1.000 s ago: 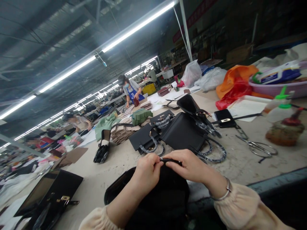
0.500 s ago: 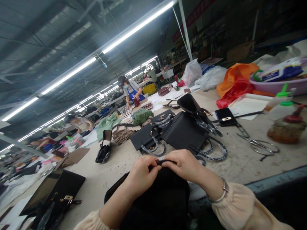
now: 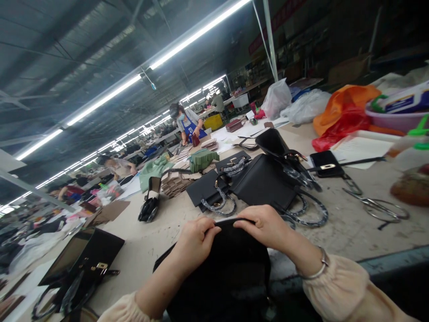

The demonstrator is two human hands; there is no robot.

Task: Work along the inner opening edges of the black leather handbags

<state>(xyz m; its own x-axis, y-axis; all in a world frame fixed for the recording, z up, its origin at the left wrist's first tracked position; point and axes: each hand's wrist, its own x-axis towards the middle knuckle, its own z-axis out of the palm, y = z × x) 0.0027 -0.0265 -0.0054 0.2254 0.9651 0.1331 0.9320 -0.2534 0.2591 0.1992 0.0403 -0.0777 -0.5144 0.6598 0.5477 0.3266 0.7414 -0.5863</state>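
Observation:
A black handbag [image 3: 228, 268] stands in front of me at the table's near edge, its lower part lost in shadow. My left hand [image 3: 197, 239] pinches its top edge between thumb and fingers. A short way to the right, my right hand [image 3: 263, 226] grips the same edge, with a strip of it showing between the two hands. Just beyond lie black handbags, one smaller [image 3: 206, 190] and one larger [image 3: 264, 181], with handles wrapped in clear plastic. Another black bag [image 3: 89, 255] with a gold clasp lies to the left.
Scissors [image 3: 382, 208], a phone-like black object [image 3: 326, 164] and bottles [image 3: 414, 154] are at the right. Brown pieces [image 3: 176, 183] and green bundles [image 3: 204, 159] lie farther back. A co-worker in a blue apron [image 3: 192, 127] stands across the table [image 3: 345, 241]. A purple basin [image 3: 395, 120] is at the far right.
My hands have moved apart along the bag's top edge, baring more of it between them. The surroundings have shifted slightly rightward in view.

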